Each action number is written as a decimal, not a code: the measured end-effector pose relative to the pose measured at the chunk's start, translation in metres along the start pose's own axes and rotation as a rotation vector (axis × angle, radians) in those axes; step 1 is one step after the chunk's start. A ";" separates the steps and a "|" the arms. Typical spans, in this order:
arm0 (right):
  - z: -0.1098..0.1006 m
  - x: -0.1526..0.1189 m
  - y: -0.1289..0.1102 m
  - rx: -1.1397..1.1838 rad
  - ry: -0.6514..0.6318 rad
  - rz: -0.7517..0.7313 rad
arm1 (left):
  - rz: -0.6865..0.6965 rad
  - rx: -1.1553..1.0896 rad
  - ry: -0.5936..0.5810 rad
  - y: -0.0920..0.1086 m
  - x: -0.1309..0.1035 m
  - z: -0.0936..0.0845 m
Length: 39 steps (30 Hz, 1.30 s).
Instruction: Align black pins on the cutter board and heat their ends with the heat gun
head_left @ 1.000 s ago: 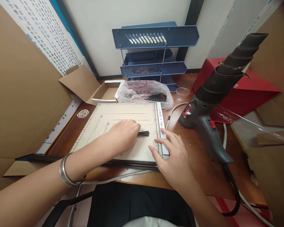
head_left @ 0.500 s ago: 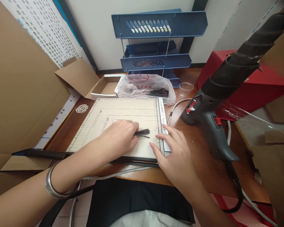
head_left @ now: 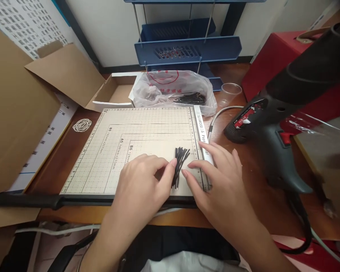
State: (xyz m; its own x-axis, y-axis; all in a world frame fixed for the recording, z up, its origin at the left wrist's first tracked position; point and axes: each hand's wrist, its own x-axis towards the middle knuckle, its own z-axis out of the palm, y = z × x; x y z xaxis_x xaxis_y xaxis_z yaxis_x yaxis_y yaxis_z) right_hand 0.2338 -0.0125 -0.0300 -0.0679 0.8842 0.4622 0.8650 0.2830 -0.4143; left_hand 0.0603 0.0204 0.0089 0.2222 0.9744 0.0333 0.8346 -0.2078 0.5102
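A loose bunch of short black wires, some with pale shiny lower ends, lies fanned out on the cream gridded board of a paper cutter. At the bunch's left edge is my left hand, its thumb and forefinger pinched together against the wires. Its other fingers are curled and partly hidden. Just right of the bunch, my right hand is open with fingers spread, over the cutter's ruler edge, and nothing shows in it. The cutter's black handle extends to the left along the front edge.
Behind the cutter are a plastic bag with more black wires, an open cardboard box and a clear cup. A heat gun stands at right before a red box. White rubber bands lie left; a blue rack stands behind.
My left hand has turned and drawn back, and the wires now point away from me, fanned out, rather than to the right. My right hand stays spread nearby. The view has shifted closer.
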 end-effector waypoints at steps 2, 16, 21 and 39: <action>0.000 0.004 -0.004 -0.039 -0.013 0.022 | 0.003 -0.038 0.014 -0.003 -0.002 0.004; 0.002 0.011 0.000 -0.036 -0.040 0.109 | -0.066 -0.097 0.027 -0.005 0.003 0.009; 0.005 0.012 -0.001 -0.016 -0.042 0.120 | -0.046 -0.133 -0.021 -0.005 0.004 0.005; -0.012 -0.001 0.013 0.220 0.101 0.192 | 0.260 0.595 -0.308 0.017 0.032 -0.023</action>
State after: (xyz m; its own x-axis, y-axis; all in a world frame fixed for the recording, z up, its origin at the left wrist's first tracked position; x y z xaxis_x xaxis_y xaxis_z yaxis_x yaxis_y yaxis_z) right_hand 0.2510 -0.0139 -0.0259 0.1459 0.8911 0.4297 0.7282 0.1973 -0.6564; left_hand 0.0700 0.0503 0.0388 0.5099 0.8370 -0.1986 0.8492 -0.5266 -0.0388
